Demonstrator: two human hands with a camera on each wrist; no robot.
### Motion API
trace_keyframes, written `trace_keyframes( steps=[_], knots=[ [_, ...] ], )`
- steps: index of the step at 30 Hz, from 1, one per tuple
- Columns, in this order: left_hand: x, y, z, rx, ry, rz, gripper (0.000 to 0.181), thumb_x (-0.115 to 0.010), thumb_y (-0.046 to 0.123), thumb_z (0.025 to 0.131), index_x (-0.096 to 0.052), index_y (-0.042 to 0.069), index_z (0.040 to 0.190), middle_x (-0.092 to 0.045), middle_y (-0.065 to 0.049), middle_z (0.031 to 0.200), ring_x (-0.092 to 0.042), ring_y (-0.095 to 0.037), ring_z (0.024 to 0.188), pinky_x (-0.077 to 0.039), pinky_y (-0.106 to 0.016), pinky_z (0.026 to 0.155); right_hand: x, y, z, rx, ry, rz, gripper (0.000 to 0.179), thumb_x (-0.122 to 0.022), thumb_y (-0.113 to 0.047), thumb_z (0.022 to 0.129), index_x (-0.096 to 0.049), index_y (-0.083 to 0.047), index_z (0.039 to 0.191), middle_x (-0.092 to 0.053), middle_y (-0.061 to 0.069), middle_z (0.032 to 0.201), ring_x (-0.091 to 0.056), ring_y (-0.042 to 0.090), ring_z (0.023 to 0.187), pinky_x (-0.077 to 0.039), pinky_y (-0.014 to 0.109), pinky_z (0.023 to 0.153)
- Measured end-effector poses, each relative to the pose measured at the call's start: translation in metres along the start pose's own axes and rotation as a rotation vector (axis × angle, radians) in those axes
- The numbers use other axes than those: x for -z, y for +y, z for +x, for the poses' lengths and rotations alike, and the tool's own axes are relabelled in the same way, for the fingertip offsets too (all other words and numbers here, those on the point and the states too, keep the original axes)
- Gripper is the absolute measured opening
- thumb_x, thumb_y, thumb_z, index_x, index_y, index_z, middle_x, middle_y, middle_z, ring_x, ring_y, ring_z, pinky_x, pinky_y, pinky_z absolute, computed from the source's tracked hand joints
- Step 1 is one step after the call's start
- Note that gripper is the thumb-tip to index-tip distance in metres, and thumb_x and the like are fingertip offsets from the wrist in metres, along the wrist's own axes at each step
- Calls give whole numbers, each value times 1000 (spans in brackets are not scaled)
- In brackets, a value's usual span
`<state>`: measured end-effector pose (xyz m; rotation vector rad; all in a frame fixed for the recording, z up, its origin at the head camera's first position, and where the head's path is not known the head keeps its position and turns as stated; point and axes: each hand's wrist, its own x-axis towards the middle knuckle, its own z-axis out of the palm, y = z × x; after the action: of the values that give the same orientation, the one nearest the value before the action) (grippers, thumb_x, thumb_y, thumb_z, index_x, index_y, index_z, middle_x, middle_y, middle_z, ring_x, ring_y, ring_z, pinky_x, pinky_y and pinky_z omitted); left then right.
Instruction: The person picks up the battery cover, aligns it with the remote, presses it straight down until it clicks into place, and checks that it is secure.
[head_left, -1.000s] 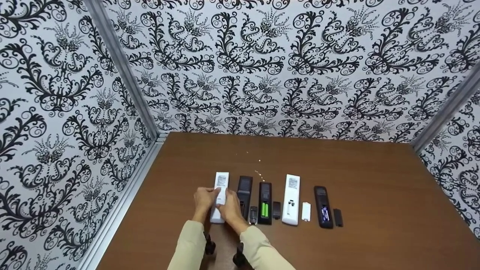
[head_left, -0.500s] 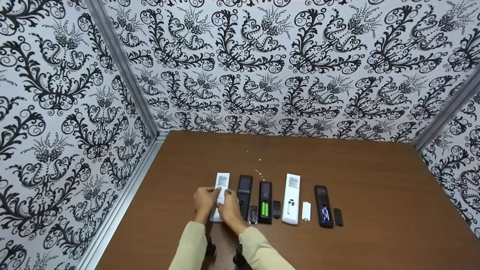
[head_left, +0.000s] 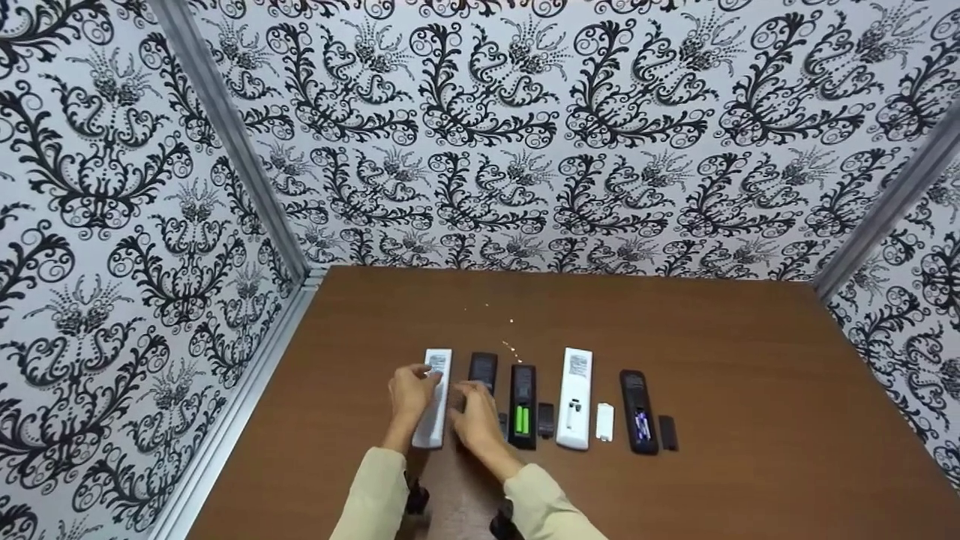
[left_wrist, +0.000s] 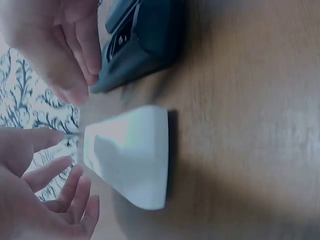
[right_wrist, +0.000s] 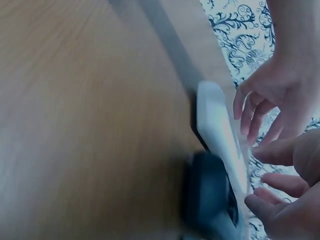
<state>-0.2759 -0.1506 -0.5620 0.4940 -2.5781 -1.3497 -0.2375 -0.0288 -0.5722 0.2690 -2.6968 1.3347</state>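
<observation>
The leftmost white remote control (head_left: 433, 421) lies back side up on the brown table. My left hand (head_left: 411, 394) hovers at its left side, its fingers spread and loosely bent in the left wrist view, holding nothing. To the right of that remote, my right hand (head_left: 478, 421) is over the neighbouring dark remote control (head_left: 484, 367) and partly hides it. In the right wrist view, the fingers of my right hand (right_wrist: 295, 185) are parted with nothing between them. A dark battery cover (head_left: 503, 426) shows just beyond the right hand.
Rightwards stand a black remote (head_left: 523, 382) with green batteries, its cover (head_left: 546, 420), a white remote (head_left: 577, 375) with an open compartment, a white cover (head_left: 604, 422), another black remote (head_left: 636, 390) with batteries and a dark cover (head_left: 667, 433). Patterned walls (head_left: 525, 187) enclose the table.
Both hands have let go of the leftmost white remote. My right hand has moved right, off it and over the dark remote; the left hand has lifted slightly. The head view has shifted a little.
</observation>
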Motion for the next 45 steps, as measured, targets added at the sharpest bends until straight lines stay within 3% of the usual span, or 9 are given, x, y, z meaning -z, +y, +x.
trace_keyframes(
  steps=[3,7,15,20,30,38,45],
  knots=[
    [-4,6,-2,-15,-22,22,25,-79,17,84,-77,2,104,-77,-16,94,-72,-32,88,-57,-43,78,12,4,-3,18,12,-56,28,-75,2,84,-71,4,112,-65,17,115,-62,38,112,-52,48,97],
    [-8,14,-3,-35,-30,23,27,-80,18,83,-77,2,105,-77,-17,95,-72,-34,93,-56,-46,85,25,10,-8,33,43,-149,22,-75,-1,83,-74,-2,105,-66,12,113,-62,33,109,-54,46,92],
    [-19,29,-9,-103,-32,58,33,-83,17,80,-75,-2,106,-76,-20,96,-71,-36,93,-57,-45,83,45,23,-16,96,96,-307,20,-80,-6,80,-75,-3,100,-67,9,108,-59,27,102,-53,41,90],
    [-29,35,-15,-81,-87,101,40,-82,22,81,-73,-1,114,-74,-20,106,-70,-36,98,-57,-47,82,53,28,-21,124,70,-331,19,-80,-6,79,-76,-2,97,-66,9,106,-58,28,101,-53,40,88],
    [-48,36,-16,-102,-79,187,45,-85,22,79,-71,-2,114,-71,-22,105,-69,-36,97,-57,-49,82,53,35,-32,169,-36,-449,26,-85,-16,76,-75,-4,98,-62,10,111,-54,27,104,-52,41,88],
    [-57,36,-20,-48,-112,295,37,-88,27,76,-73,-3,92,-65,-23,100,-66,-41,94,-56,-52,80,47,47,-40,296,26,-610,21,-88,-18,70,-74,-10,83,-60,4,94,-49,23,90,-47,38,80],
    [-62,39,-25,-64,-121,290,41,-91,28,70,-74,-5,90,-61,-30,109,-63,-46,97,-55,-52,83,46,50,-41,304,81,-666,16,-86,-16,69,-71,-8,71,-64,8,97,-49,26,91,-47,41,80]
  ],
)
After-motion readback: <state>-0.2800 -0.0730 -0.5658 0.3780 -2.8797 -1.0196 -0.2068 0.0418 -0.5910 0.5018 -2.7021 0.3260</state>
